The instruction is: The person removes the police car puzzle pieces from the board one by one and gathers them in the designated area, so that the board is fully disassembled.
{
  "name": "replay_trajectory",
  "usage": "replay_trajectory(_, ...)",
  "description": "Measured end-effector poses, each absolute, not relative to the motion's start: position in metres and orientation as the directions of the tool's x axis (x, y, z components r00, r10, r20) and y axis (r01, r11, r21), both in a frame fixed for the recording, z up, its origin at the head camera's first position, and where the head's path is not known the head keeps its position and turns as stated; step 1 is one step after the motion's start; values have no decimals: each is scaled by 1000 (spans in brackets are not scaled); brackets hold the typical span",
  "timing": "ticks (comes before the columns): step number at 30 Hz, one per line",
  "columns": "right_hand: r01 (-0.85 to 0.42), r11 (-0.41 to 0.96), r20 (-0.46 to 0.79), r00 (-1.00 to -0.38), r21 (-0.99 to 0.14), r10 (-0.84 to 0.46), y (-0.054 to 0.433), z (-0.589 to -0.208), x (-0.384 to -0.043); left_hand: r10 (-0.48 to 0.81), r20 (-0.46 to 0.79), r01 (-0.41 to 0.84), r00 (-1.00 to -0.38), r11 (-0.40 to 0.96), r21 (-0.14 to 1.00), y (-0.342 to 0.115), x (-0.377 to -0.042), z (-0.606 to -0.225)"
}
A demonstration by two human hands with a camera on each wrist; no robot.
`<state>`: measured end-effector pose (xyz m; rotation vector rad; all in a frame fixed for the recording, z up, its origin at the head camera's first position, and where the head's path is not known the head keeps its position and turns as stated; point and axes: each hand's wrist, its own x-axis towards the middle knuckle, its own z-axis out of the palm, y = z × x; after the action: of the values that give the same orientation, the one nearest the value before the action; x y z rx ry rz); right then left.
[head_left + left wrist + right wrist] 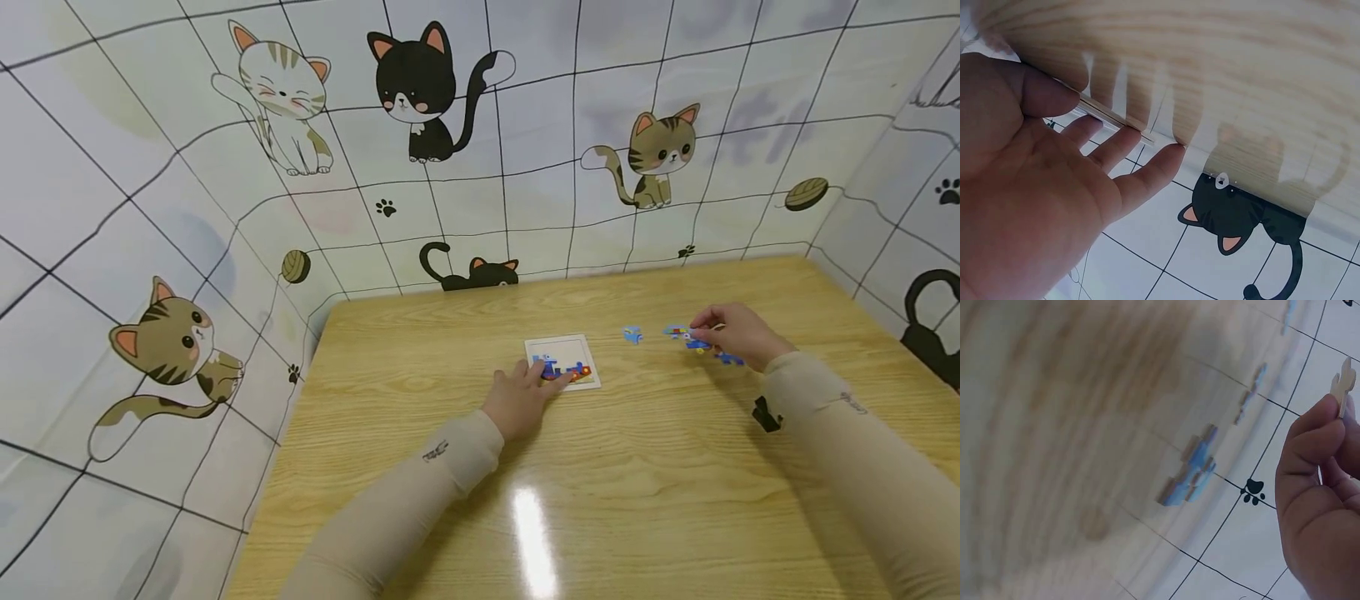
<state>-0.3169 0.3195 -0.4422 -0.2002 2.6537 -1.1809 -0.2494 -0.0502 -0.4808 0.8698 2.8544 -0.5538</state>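
Puzzle piece (1344,384) is pinched in the raised right hand (742,335), left hand (517,400) spread on the puzzle board (566,347).

In my head view, the left hand (520,402) covers the near left corner of the board (564,347), so I can't see what lies under it. Print on the loose pieces (633,334) is too small for me to read, as are the marks on the left sleeve (435,451). The right sleeve (832,408) partly hides a black thing (765,414) I can't identify. The table's (405,358) near edge falls outside my frame. My right wrist view blurs the pieces and cuts off the right hand (1319,506), whose fingers hide the held piece's (1344,386) lower end.
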Motion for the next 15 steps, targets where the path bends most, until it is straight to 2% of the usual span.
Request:
replay_trajectory(8, -37, 701, -165, -962, -712, -219, 324, -454, -321, 515, -197, 552, -834, 776, -306, -50, -251, -482)
replay_trajectory(15, -140, 747, -121, -951, -650, -284, 322, -461, -324, 513, -203, 552, -834, 785, -283, -50, -251, -484)
